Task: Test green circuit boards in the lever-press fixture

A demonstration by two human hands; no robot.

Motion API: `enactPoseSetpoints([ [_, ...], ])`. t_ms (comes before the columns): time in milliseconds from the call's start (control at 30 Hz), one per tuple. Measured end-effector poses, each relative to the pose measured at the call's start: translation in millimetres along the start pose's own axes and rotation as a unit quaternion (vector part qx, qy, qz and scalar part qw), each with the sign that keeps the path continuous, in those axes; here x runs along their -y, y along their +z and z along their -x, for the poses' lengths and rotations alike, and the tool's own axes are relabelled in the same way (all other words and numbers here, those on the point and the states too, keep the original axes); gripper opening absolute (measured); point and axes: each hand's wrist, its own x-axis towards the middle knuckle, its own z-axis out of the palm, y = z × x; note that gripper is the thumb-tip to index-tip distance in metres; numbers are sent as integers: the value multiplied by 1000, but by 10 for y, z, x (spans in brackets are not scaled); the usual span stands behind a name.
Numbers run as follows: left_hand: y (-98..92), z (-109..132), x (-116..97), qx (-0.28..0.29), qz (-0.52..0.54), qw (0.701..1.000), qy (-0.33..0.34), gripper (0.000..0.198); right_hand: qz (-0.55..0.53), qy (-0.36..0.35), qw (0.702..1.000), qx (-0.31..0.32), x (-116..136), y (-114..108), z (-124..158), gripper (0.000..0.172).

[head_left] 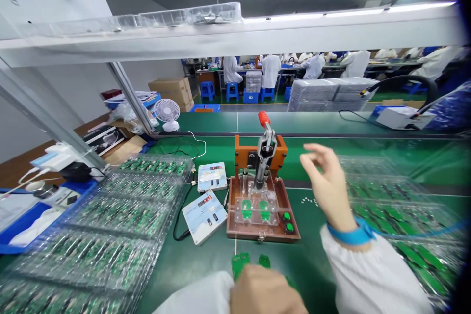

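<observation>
My right hand [326, 181], with a blue wrist strap [351, 235], is raised to the right of a test fixture [261, 196]. Its thumb and fingers curve loosely towards each other, with nothing visible between them. The fixture has an orange frame, a toggle clamp with a red handle [264, 118] and a clear plate with two green pieces [246, 210] showing. My left hand [267, 292] is low in front of the fixture, blurred, its fingers hidden. Green circuit boards [240, 264] show just past it; whether it holds any is unclear.
Clear trays of circuit boards [110, 225] line the left side, with more trays [390, 216] at the right. Two white display boxes [205, 216] stand left of the fixture. Small white bits [309, 200] lie right of it. A white fan [167, 113] stands behind; people sit farther back.
</observation>
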Motion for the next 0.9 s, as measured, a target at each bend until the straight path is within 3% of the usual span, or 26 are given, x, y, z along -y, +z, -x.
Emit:
enactPoseSetpoints([
  [67, -108, -140, 305, -38, -5, 998, -52, 32, 17, 17, 999, 31, -205, -24, 367, 25],
  [133, -228, -253, 604, -65, -39, 991, -113, 25, 32, 16, 995, 97, -321, 42, 677, 23],
  [267, -310, -376, 965, -35, -108, 981, -155, 28, 60, 13, 981, 184, -330, 267, 1014, 24],
  [500, -258, -471, 951, -9, -65, 978, -196, 25, 18, 58, 973, 224, -322, 369, 973, 22],
  [733, -185, -297, 919, -117, 11, 958, -261, 16, -152, 181, 929, 284, -292, 328, 1001, 25],
  [800, -154, -236, 882, -148, -3, 959, -242, 19, -184, 207, 918, 284, -225, 302, 1062, 27],
  [900, -146, -198, 823, -164, -58, 973, -150, 23, -208, 230, 907, 284, -85, 243, 1151, 25],
])
